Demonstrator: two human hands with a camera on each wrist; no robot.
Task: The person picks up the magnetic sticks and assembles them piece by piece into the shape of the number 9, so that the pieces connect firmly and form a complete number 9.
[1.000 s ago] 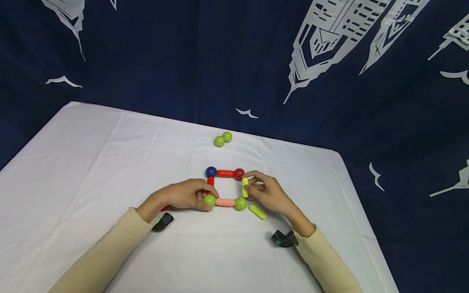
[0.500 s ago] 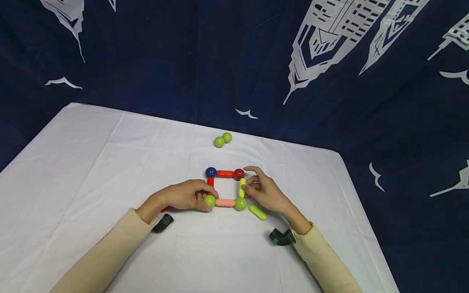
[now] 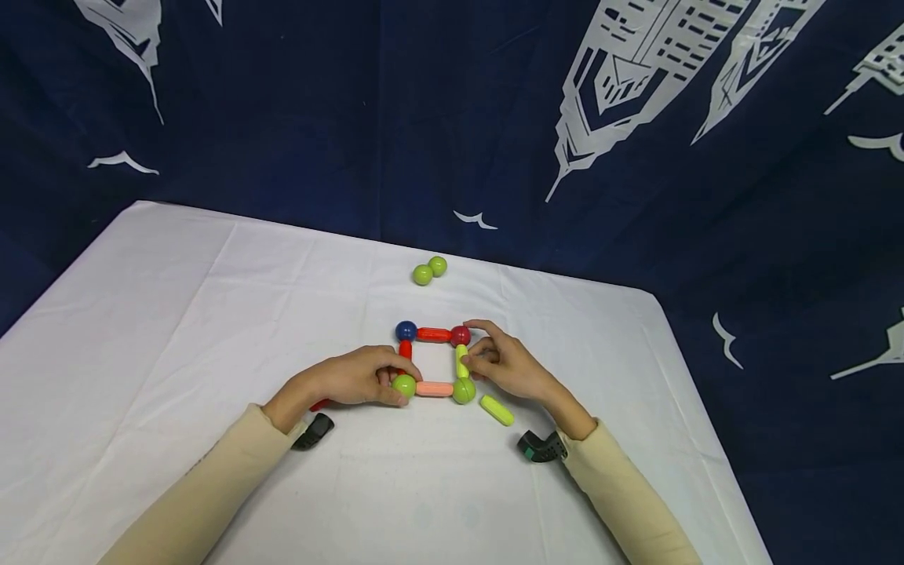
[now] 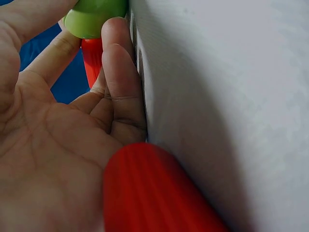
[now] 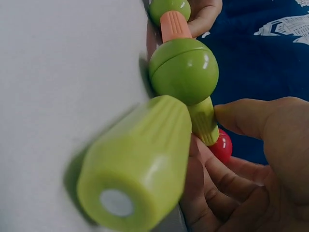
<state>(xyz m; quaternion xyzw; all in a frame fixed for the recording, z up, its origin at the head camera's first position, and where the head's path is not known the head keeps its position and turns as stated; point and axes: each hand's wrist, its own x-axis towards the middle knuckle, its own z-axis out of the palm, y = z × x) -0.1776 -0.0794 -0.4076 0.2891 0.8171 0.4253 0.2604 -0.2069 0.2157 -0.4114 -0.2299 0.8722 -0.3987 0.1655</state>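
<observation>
Balls and magnetic rods form a square on the white cloth. Its corners are a blue ball (image 3: 406,331), a dark red ball (image 3: 461,336) and two green balls, front left (image 3: 404,385) and front right (image 3: 463,390). My left hand (image 3: 363,375) holds the front-left green ball between thumb and index finger, partly covering the left red rod (image 3: 406,350). On the right side, my right hand (image 3: 512,366) pinches a yellow-green rod (image 5: 204,121), which spans the front-right green ball and the dark red ball. Its index fingertip reaches the dark red ball. A red rod (image 3: 433,335) and a salmon rod (image 3: 434,389) make the far and near sides.
A spare yellow-green rod (image 3: 497,410) lies right of the square. Another red rod (image 4: 149,193) lies beneath my left palm. Two loose green balls (image 3: 423,275) sit near the far edge of the table (image 3: 212,314). Behind hangs a dark blue curtain (image 3: 282,118).
My right hand has shifted left with the yellow-green rod, which now lines up between the dark red and front-right green balls. My left hand has stayed in place.
</observation>
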